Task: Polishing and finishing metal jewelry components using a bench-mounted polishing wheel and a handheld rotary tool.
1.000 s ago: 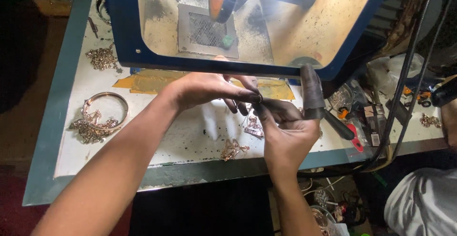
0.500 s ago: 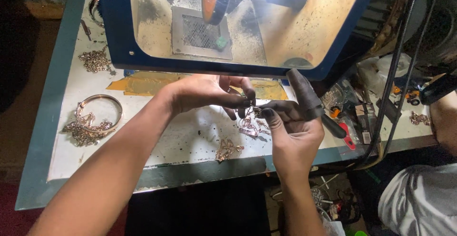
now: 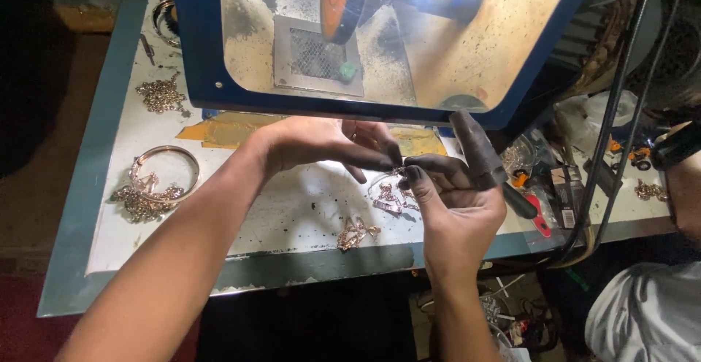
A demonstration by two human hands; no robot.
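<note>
Your left hand and right hand meet over the white bench, just in front of the blue-framed hood. Both hands are blackened at the fingertips.

Left grip: narrow, thumb and forefinger pinched on the upper edge of a small metal ornament. Right grip: narrow too, thumb and forefinger closed on the same ornament from the right side. The ornament hangs between the two hands, just above the bench top, glinting silver and pink; its exact shape is too small to tell.

A dark finger cot covers one finger of your right hand and sticks up toward the hood's lower rim.

A second ornament lies on the bench just below the hands, near the front edge, apart from both of them.

At the left of the bench, a bangle lies with a chain cluster touching its lower left side. Another chain heap lies further back, near the hood's left corner. Yellow tape lies flat under the hood's front edge.

Inside the hood, an orange wheel stands on edge above a mesh plate.

To the right of your right hand, red-handled pliers lie at the bench edge. Another person's sleeve shows at the lower right.
</note>
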